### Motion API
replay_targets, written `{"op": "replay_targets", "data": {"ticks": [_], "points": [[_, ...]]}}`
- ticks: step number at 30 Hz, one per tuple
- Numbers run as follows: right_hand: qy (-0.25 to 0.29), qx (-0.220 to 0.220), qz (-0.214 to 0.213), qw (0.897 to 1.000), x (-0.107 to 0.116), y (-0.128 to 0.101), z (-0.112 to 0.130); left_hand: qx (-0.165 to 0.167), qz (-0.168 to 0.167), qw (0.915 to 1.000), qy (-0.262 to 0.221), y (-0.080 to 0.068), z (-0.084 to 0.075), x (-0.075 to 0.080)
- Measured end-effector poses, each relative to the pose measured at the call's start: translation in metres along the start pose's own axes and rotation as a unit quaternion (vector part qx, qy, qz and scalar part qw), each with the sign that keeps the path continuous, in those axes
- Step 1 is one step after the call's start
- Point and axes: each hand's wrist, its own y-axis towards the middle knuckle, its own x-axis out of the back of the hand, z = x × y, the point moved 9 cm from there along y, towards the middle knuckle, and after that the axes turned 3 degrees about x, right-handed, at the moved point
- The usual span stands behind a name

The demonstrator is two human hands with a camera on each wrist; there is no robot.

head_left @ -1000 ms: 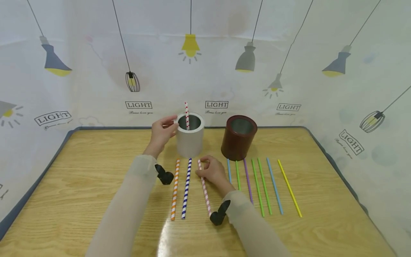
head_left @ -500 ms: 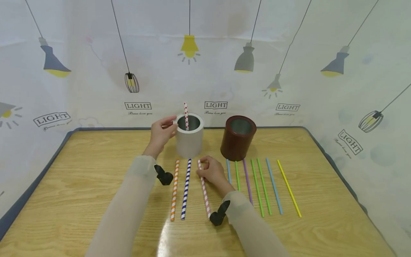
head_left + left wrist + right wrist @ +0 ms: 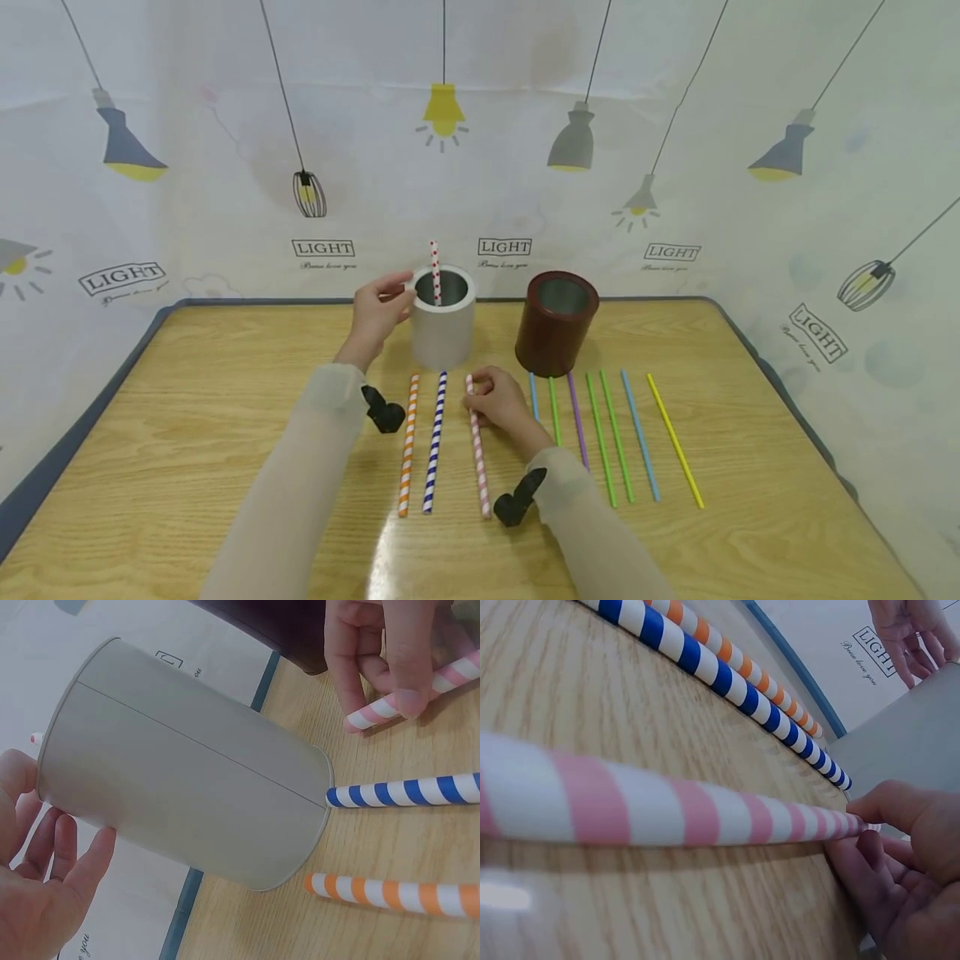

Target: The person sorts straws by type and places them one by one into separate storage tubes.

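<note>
Right hand point(image 3: 501, 403) down on the wooden counter point(image 3: 187, 433), fingers point(image 3: 409, 671) pinching the far tip of the pink-and-white striped paper straw point(image 3: 477, 447), thumb and forefinger closed on it, rest of the straw flat on the wood and running back toward the near edge. Left hand point(image 3: 375, 313) up at the grey cylindrical paper cup point(image 3: 444, 317), fingers curled against its left wall near the rim. Red-and-white dotted straw point(image 3: 436, 271) standing inside that cup, poking above the rim. Cup near the middle of the far edge. Just left of the pinched straw, lying parallel: blue-and-white striped straw point(image 3: 435, 441), far tip right at the cup's base, then orange-and-white striped straw point(image 3: 408, 443). Dark brown round cup point(image 3: 557, 322) beside the grey one, to its right. Row of plain thin straws point(image 3: 611, 437) in blue, green, purple and yellow in front of the brown cup, toward the right edge.
</note>
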Motion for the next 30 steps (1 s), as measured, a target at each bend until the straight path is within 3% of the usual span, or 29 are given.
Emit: {"op": "replay_targets", "data": {"ticks": [18, 30], "points": [[0.068, -0.004, 0.038, 0.997, -0.007, 0.000, 0.006, 0.005, 0.002, 1.0000, -0.008, -0.001, 0.003, 0.000], [0.069, 0.071, 0.035, 0.994, 0.006, -0.002, 0.035, -0.005, 0.000, 1.0000, -0.005, 0.001, 0.001, 0.000]]}}
